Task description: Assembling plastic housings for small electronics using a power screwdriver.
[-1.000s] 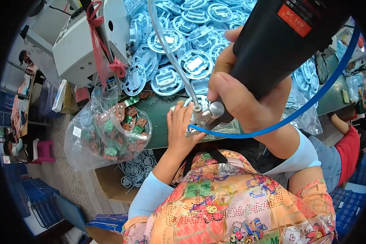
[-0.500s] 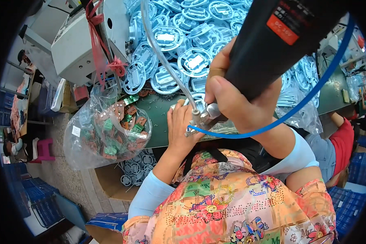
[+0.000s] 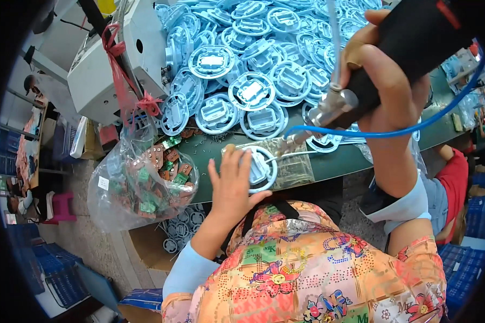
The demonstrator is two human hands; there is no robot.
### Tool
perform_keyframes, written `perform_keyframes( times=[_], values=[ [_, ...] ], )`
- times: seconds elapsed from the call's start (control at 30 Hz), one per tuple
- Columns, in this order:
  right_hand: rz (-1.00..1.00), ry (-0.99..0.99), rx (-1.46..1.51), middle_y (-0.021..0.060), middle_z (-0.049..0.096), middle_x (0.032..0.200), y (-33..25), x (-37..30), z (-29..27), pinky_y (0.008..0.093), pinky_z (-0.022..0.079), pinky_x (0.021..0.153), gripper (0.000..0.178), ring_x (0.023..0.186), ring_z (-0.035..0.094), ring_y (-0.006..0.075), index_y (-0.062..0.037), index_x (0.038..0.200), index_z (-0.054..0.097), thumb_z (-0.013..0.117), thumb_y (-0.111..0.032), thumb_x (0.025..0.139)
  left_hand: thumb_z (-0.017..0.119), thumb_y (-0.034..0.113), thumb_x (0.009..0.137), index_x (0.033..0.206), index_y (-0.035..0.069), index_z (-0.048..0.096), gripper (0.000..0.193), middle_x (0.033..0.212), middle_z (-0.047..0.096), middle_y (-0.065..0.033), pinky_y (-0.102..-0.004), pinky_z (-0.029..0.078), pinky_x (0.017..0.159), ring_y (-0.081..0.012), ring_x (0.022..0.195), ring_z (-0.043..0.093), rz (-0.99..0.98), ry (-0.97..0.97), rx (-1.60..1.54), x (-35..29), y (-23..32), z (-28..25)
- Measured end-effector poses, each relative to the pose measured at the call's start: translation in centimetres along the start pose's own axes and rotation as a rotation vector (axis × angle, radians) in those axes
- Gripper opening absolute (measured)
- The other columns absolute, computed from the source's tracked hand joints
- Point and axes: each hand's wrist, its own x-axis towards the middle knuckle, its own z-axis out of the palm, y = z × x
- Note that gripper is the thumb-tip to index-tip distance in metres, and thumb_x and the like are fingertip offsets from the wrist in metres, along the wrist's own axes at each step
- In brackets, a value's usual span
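My left hand (image 3: 230, 182) holds a round, light blue plastic part (image 3: 260, 168) down at the table's near edge. Its fingers and thumb press on the left side of the ring. A thin pale rod sticks out to the right from this part. My right hand (image 3: 390, 81) is wrapped round a thick black electric screwdriver (image 3: 423, 37), tilted with its metal head (image 3: 334, 107) pointing down and left. The tip hovers right of the part, apart from it. A blue hose (image 3: 415, 128) and a clear tube (image 3: 335, 48) join the metal head.
A large heap of similar light blue parts (image 3: 253, 91) covers the table's far side. At left, a clear bag (image 3: 113, 199) holds brown and green pieces, beside a grey metal box (image 3: 113, 64). Below stands a carton (image 3: 151, 253) with more parts. Another person in red (image 3: 451, 183) is at right.
The screwdriver, in my right hand, has moved up and right, away from my left hand. My left hand has shifted slightly left and nearer, and the round part beside it now shows clearly.
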Motion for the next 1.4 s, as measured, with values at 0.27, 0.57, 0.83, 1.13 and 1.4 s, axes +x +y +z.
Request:
perform_keyframes(
  times=[0.27,0.57,0.83,1.13,1.4],
  values=[
    [-0.005,-0.001,-0.026,0.0118,0.060,0.077,1.7,-0.3,0.5,0.0308,0.051,0.061,0.041,0.061,0.062,0.0193,0.0083,0.121,0.046,0.060,-0.004,0.084,0.080,0.025,0.071,0.136,0.004,0.047,0.075,0.138,0.042,-0.0193,-0.0646,0.021,0.108,-0.0385,0.138,0.033,0.093,-0.115,0.042,1.3,0.9,0.9],
    [0.082,0.078,0.009,0.0107,0.059,0.076,2.9,-0.9,1.2,0.0306,0.051,0.061,0.041,0.062,0.062,0.0186,0.0075,0.121,0.047,0.061,-0.001,0.084,0.073,0.017,0.077,0.130,0.010,0.054,0.057,0.137,0.044,-0.0186,-0.0667,0.022,0.107,-0.0397,0.137,0.034,0.128,-0.080,0.008,1.4,0.8,2.4],
    [0.089,0.058,0.044,0.0110,0.059,0.076,3.5,-1.7,1.8,0.0296,0.051,0.060,0.043,0.061,0.062,0.0183,0.0075,0.123,0.046,0.061,0.000,0.083,0.068,0.013,0.082,0.118,0.013,0.065,0.036,0.127,0.055,-0.0138,-0.0702,0.022,0.104,-0.0415,0.138,0.033,0.167,-0.043,-0.026,1.1,0.7,3.1],
    [-0.044,0.024,0.005,0.0115,0.059,0.076,5.4,-3.1,2.0,0.0294,0.051,0.058,0.037,0.061,0.061,0.0168,0.0030,0.117,0.048,0.061,0.003,0.083,0.066,0.010,0.083,0.117,0.013,0.066,0.034,0.115,0.061,-0.0111,-0.0715,0.022,0.103,-0.0415,0.137,0.035,0.189,0.010,-0.038,1.3,0.9,3.0],
    [-0.029,0.085,-0.020,0.0080,0.062,0.075,3.6,-1.3,0.8,0.0268,0.050,0.062,0.034,0.063,0.062,0.0136,0.0056,0.118,0.051,0.061,-0.002,0.087,0.075,0.016,0.078,0.123,0.014,0.062,0.048,0.131,0.054,-0.0108,-0.0678,0.023,0.106,-0.0382,0.138,0.034,0.193,-0.049,-0.008,1.2,0.5,2.2]
  ],
)
